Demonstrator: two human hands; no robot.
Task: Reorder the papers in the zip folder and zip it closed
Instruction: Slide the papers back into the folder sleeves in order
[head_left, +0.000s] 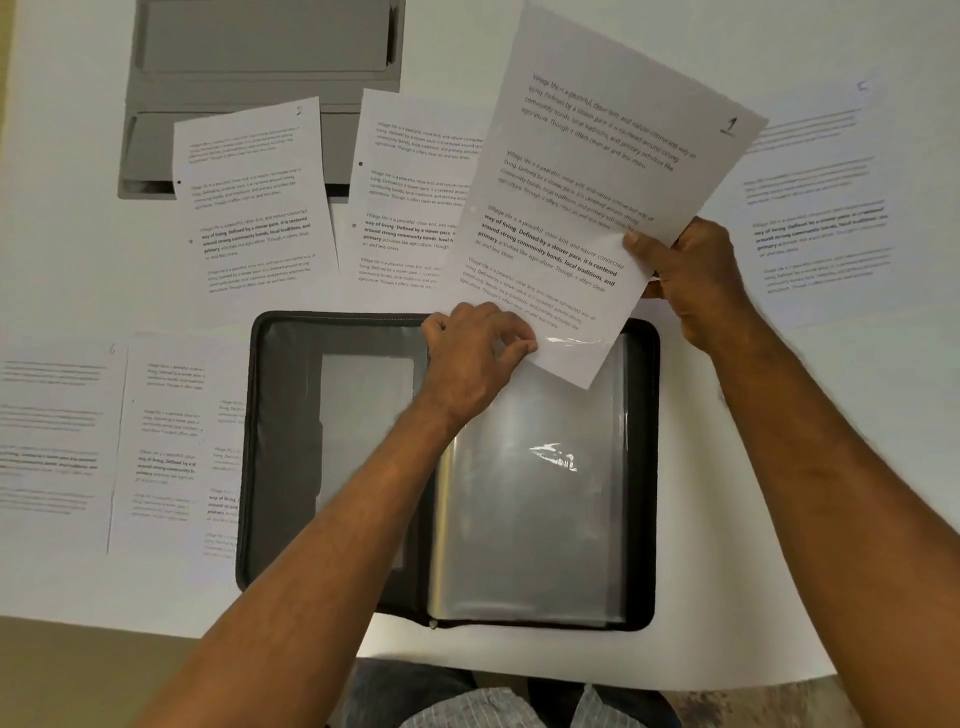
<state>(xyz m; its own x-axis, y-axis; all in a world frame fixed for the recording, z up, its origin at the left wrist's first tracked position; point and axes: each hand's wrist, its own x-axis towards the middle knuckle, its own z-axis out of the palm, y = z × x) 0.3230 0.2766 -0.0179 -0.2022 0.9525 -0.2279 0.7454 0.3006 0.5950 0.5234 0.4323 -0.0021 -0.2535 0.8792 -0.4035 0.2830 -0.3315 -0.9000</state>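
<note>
The right hand (685, 275) has a closed grip on the sheet marked 1 (587, 192), thumb on the printed face and fingers behind, pinching its right edge. The sheet is held tilted in the air, its low corner dipping toward the far edge of the open zip folder (260, 467). The left hand (467, 353) pinches at the top of the clear plastic sleeve (535, 483), right where that low corner meets it; whether it holds the sleeve's lip, the paper, or both, I cannot tell.

The step in hand looks like feeding page 1 into the first sleeve. To do it well, the left hand should lift only the top film so the mouth gapes, and the right hand should square the sheet to the sleeve before pushing, since it now enters corner-first and skewed, which may buckle it. Then slide it toward the near end with the sheet kept flat.

The folder lies open on the white worktop (779, 441), near the person. Around it the other pages wait: the sheet marked 2 (254, 197) and another beside it (405, 192) on the far side, one far right (821, 208), three overlapping at left (166, 441). A grey tray (260, 52) sits far left. The zip is not yet closed.
</note>
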